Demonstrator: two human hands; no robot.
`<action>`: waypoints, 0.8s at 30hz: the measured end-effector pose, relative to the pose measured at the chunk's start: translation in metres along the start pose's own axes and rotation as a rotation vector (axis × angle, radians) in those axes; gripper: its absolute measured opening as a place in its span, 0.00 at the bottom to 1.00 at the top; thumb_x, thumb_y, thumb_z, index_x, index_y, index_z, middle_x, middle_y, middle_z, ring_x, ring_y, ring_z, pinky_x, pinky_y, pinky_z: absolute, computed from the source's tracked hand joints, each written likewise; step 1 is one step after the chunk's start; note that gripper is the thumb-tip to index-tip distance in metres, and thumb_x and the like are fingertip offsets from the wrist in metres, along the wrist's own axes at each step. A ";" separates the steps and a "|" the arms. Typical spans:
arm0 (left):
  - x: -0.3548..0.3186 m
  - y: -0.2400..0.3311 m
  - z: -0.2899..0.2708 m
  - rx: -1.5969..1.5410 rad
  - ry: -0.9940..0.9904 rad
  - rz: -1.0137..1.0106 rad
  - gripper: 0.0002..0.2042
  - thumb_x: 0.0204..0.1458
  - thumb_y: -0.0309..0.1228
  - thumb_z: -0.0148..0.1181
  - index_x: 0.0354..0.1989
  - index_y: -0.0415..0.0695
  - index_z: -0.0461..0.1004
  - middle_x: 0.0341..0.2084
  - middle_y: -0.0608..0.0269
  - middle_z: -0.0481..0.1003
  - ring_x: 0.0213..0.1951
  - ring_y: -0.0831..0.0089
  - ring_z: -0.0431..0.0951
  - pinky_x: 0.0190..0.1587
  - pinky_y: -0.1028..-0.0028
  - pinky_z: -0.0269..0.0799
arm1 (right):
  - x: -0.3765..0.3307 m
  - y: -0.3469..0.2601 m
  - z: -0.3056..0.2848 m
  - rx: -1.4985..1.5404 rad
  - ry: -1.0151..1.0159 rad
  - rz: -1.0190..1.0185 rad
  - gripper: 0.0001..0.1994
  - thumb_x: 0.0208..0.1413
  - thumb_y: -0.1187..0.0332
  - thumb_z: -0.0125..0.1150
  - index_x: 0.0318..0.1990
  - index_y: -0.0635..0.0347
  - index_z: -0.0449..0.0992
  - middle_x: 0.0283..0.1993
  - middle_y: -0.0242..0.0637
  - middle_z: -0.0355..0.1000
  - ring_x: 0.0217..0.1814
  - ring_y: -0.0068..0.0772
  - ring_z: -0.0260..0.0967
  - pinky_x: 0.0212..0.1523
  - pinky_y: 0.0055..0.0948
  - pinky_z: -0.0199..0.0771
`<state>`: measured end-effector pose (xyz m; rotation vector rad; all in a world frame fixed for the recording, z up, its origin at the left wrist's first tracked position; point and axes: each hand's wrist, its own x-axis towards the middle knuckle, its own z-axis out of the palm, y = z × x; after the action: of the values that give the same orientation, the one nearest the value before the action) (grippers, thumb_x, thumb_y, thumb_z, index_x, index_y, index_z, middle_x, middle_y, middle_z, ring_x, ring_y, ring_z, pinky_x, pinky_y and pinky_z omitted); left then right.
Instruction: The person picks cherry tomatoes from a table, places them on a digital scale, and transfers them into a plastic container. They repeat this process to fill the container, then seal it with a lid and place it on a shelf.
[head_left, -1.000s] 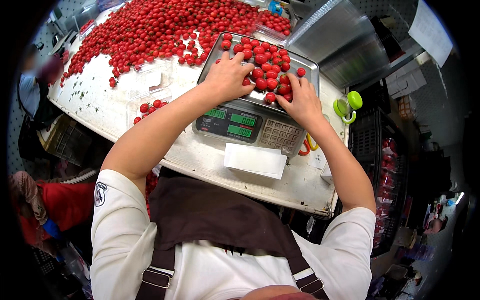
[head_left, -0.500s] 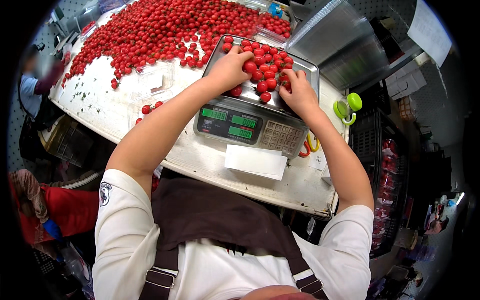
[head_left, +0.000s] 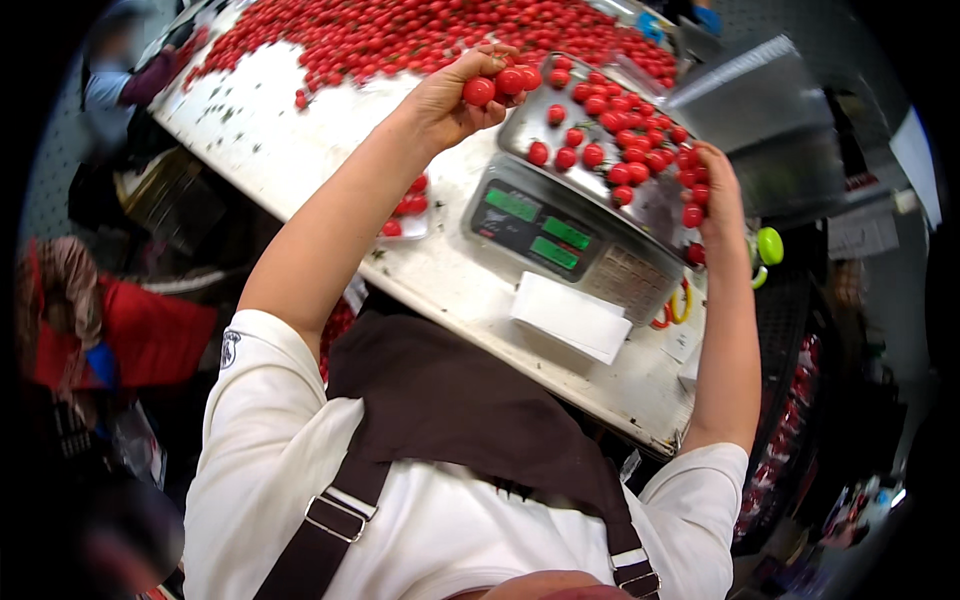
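My left hand (head_left: 450, 104) is raised beside the left end of the weighing tray, its fingers curled round several red cherry tomatoes (head_left: 480, 92). At the tray's right edge, my right hand (head_left: 722, 190) is closed on several more cherry tomatoes (head_left: 692, 187), which show along its inner side. Loose tomatoes (head_left: 625, 172), some with green stems, lie between the hands on the metal tray (head_left: 522, 130) of a digital scale (head_left: 515, 238) with green displays. Below my left forearm, a clear plastic box (head_left: 412, 233) holds tomatoes, partly hidden by the arm.
A large tomato heap (head_left: 400, 40) covers the table's far side. In front of the scale lies a folded white card (head_left: 570, 315), near scissors (head_left: 682, 302) with yellow and red handles. Clear plastic containers (head_left: 755, 110) stand behind the tray. A co-worker (head_left: 115, 85) is at far left.
Both hands have closed on tomatoes and moved apart: the left up off the tray's left side, the right to its right edge. The whole view has shifted and tilted.
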<state>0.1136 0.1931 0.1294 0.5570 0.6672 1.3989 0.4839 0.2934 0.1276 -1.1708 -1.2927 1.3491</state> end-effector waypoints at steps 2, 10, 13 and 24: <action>-0.028 0.012 -0.027 0.061 0.064 0.049 0.20 0.56 0.29 0.59 0.57 0.44 0.69 0.50 0.48 0.71 0.41 0.63 0.79 0.23 0.83 0.71 | 0.000 -0.009 0.019 0.205 -0.123 0.053 0.16 0.62 0.60 0.59 0.53 0.57 0.73 0.42 0.36 0.76 0.33 0.27 0.76 0.20 0.22 0.69; -0.122 0.003 -0.105 0.605 0.329 0.137 0.13 0.60 0.29 0.53 0.52 0.46 0.72 0.46 0.62 0.74 0.46 0.76 0.76 0.48 0.76 0.77 | -0.054 -0.022 0.225 0.204 -0.543 0.101 0.19 0.60 0.58 0.61 0.54 0.59 0.73 0.41 0.37 0.75 0.34 0.26 0.75 0.22 0.19 0.69; -0.135 -0.003 -0.108 0.808 0.391 0.184 0.15 0.62 0.30 0.49 0.55 0.45 0.73 0.48 0.63 0.74 0.49 0.75 0.75 0.55 0.73 0.72 | -0.067 0.013 0.295 0.041 -0.580 -0.033 0.15 0.58 0.59 0.63 0.47 0.59 0.77 0.35 0.35 0.75 0.32 0.23 0.73 0.28 0.23 0.71; -0.141 0.000 -0.147 1.173 0.480 0.276 0.15 0.59 0.37 0.57 0.50 0.44 0.77 0.48 0.60 0.75 0.52 0.68 0.72 0.51 0.70 0.71 | -0.057 -0.006 0.260 -0.261 -0.502 -0.281 0.13 0.62 0.62 0.61 0.49 0.59 0.79 0.45 0.35 0.77 0.41 0.25 0.77 0.36 0.24 0.80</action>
<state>0.0025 0.0484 0.0399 1.2675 1.8887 1.2922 0.2353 0.1999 0.1375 -0.7939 -1.9613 1.3339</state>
